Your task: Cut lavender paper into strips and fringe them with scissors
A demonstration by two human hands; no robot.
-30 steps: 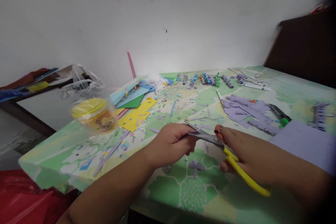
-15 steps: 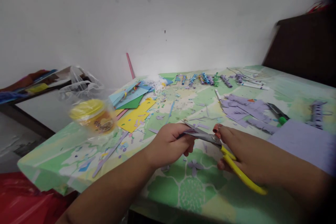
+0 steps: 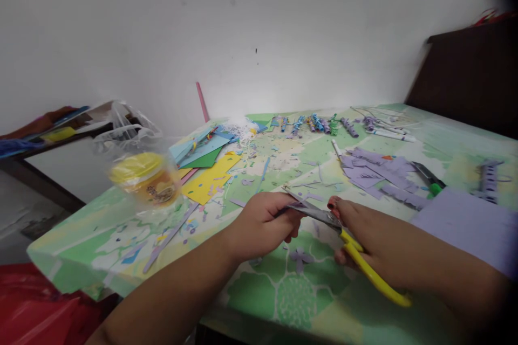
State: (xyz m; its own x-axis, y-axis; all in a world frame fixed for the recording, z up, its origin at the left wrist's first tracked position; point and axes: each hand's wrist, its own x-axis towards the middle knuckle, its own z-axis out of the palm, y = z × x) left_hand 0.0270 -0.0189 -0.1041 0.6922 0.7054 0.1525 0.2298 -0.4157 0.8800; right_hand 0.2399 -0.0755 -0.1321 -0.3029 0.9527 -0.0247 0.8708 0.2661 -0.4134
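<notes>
My right hand (image 3: 358, 229) grips a pair of scissors (image 3: 360, 261) with yellow handles, thumb and fingers around the loops. Its metal blades are slightly apart and point left, reaching my left hand (image 3: 265, 223). That hand is closed in a pinch; a small bit of purple paper (image 3: 298, 204) shows at its fingertips by the blades, mostly hidden. Just below the hands a purple paper flower (image 3: 300, 259) lies on the patterned green tablecloth (image 3: 259, 294).
To the left stands a yellow-lidded tub (image 3: 145, 178) in clear plastic. Coloured sheets (image 3: 212, 175) and scraps lie behind my left hand. Rolled, fringed paper tubes (image 3: 318, 123) line the back. Purple pieces (image 3: 376, 170), a cutter (image 3: 429, 177) and a purple sheet (image 3: 465, 226) lie at right.
The scissor blades have come slightly closer together by my left fingertips. Both hands stay in nearly the same place, and the view has shifted a little.
</notes>
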